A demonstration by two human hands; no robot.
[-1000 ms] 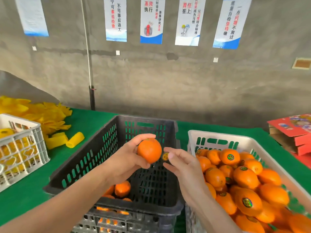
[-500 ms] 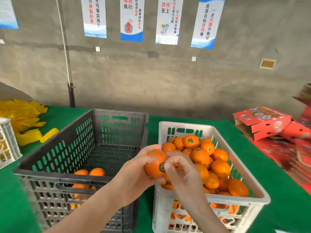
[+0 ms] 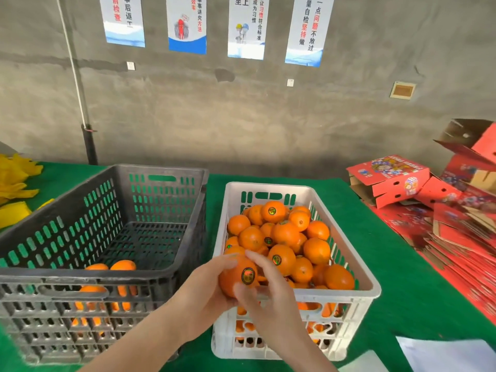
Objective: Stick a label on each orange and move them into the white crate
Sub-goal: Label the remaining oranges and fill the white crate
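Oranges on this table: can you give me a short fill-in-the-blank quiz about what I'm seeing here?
1. The left hand holds an orange that already bears a round ____.
2. The crate heaped with oranges is ____ in colour.
3. The dark grey crate stands to its ____.
4. The table cover is ____.
Missing words: label; white; left; green.

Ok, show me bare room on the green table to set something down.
Bare green cloth lies right of the white crate, up to the red cartons, and in a strip behind that crate. Crowded: far right, and the yellow wraps at left.
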